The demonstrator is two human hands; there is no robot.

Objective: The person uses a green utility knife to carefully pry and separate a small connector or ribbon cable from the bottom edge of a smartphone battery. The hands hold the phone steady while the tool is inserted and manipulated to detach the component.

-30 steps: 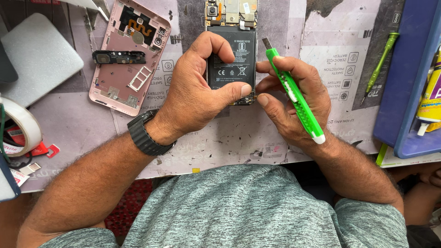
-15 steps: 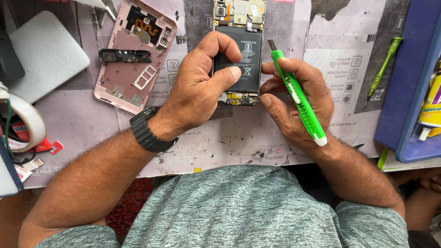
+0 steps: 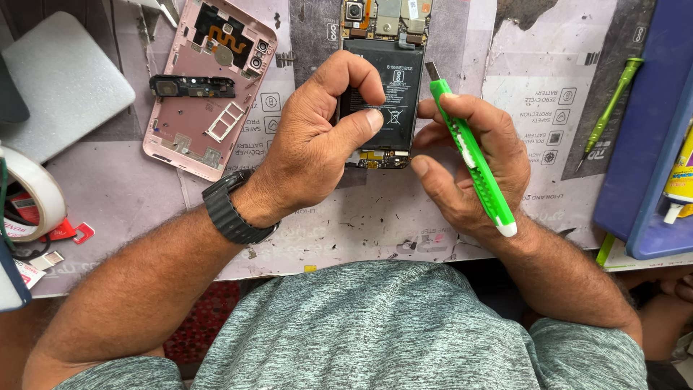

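While your left hand [image 3: 317, 137] pinches the edge of the black battery [image 3: 382, 94] between thumb and forefinger, your right hand [image 3: 469, 162] is closed around a green cutter [image 3: 469, 155], blade tip up beside the battery. The opened phone [image 3: 382, 79] lies flat on the worktop [image 3: 346, 224], between both hands. A pink back cover [image 3: 209, 94] lies to its left.

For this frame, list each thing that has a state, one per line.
Phone: back cover off, battery and boards exposed.
Battery: seated in the phone, left hand pinching at its label.
Green utility knife: blade tip out, held in right hand.
Pink back cover: detached, lying inside-up.
Green screwdriver: lying unused.
Tape roll: partly in view.
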